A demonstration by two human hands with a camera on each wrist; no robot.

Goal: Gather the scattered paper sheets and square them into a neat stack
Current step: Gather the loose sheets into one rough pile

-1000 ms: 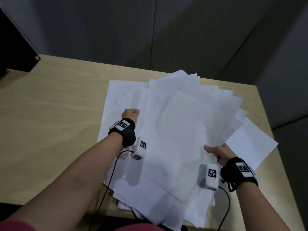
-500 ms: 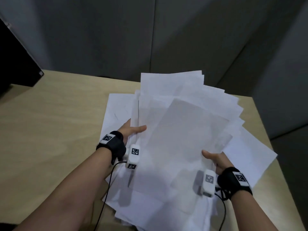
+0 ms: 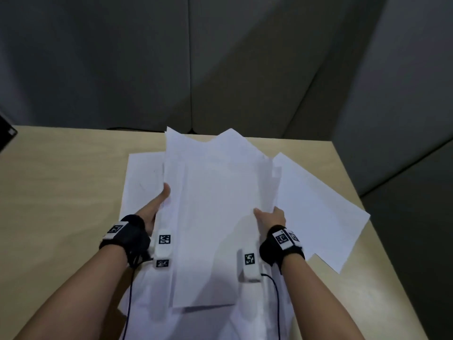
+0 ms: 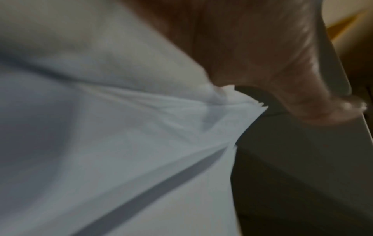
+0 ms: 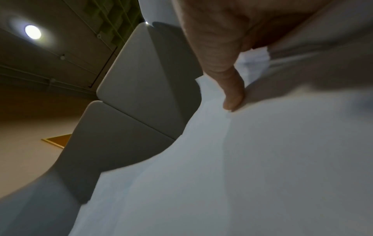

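A bundle of white paper sheets (image 3: 218, 204) is lifted off the table, its top edges uneven and fanned. My left hand (image 3: 157, 204) grips its left edge, thumb on the front. My right hand (image 3: 269, 217) grips the right edge with the thumb on top. In the left wrist view the sheets (image 4: 121, 143) crumple where my fingers (image 4: 282, 79) pinch them. In the right wrist view my thumb (image 5: 228, 83) presses on the sheets (image 5: 242, 159). More loose sheets (image 3: 318, 209) lie flat on the table to the right, and others (image 3: 142, 177) lie to the left under the bundle.
The light wooden table (image 3: 61, 192) has bare room on its left side. Its right edge (image 3: 382, 229) drops to a dark floor. Grey panel walls (image 3: 220, 69) stand behind. A dark object (image 3: 6, 136) sits at the far left edge.
Both hands have drawn closer together and raised the bundle more upright. The fanned sheets have narrowed into a tighter bundle, leaving the right sheets flat on the table.
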